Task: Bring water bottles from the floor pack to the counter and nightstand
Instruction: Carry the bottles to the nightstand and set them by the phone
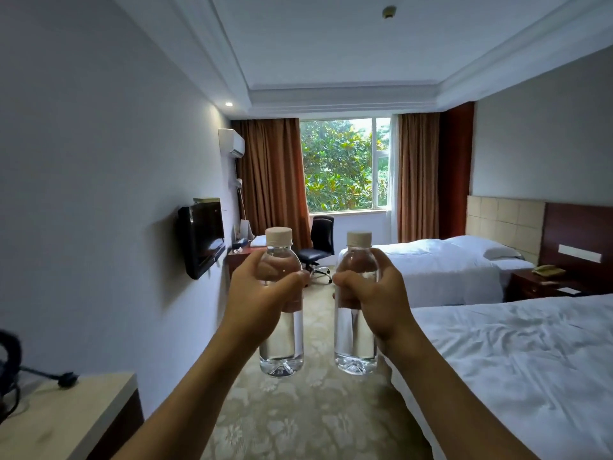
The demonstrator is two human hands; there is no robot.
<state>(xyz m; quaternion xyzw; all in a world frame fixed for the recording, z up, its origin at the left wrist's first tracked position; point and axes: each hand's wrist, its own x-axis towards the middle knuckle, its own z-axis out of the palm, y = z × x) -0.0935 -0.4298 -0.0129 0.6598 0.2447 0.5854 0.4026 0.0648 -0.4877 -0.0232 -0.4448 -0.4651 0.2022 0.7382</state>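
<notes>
I hold two clear, full water bottles with pale caps upright in front of me, side by side over the carpet. My left hand (257, 290) grips the left bottle (281, 343) around its upper half. My right hand (374, 293) grips the right bottle (355, 340) the same way. The dark wooden nightstand (537, 287) stands between the two beds at the right, with a telephone on it. A light counter (66, 416) sits at the lower left, with a black cable and plug lying on it. The floor pack is not in view.
Two white beds (517, 366) line the right side. A patterned carpet aisle (298, 419) runs toward the window. A wall television (202, 237), a desk (238, 257) and a black office chair (318, 250) stand along the left wall and far end.
</notes>
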